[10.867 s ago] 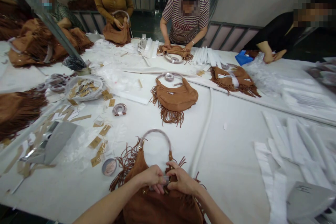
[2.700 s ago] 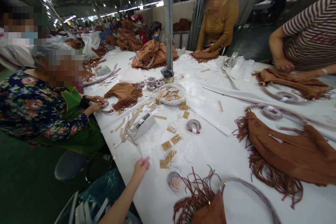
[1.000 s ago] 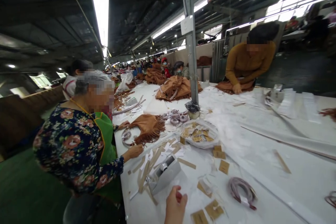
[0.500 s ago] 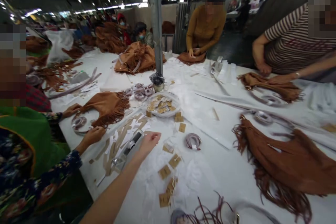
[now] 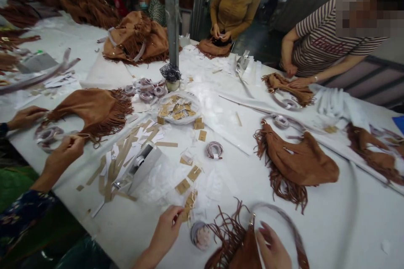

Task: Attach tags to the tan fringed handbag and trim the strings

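Note:
My left hand [image 5: 167,225] has its thumb and fingers pinched together beside the brown card tags [image 5: 190,201] with pale strings. What it pinches, if anything, I cannot make out. At the bottom edge, my right hand [image 5: 274,247] grips the side of a brown fringed handbag [image 5: 248,249], close to its metal strap fitting. The bag is partly cut off by the frame, and its wrapped strap [image 5: 288,222] arches behind my right hand. A small coiled roll [image 5: 200,235] lies between my left hand and the fringe.
A tape dispenser [image 5: 139,166] stands among paper strips at left. Beyond are a plastic bag of tags [image 5: 179,109], a coiled strap [image 5: 213,150] and a metal post [image 5: 171,17]. Another fringed bag [image 5: 296,157] lies right. At left, a co-worker's hands [image 5: 67,151] handle a bag; others work opposite.
The view has tilted down and turned right. My left hand has come back from near the tape dispenser to the tags. My right hand has come into view at the handbag.

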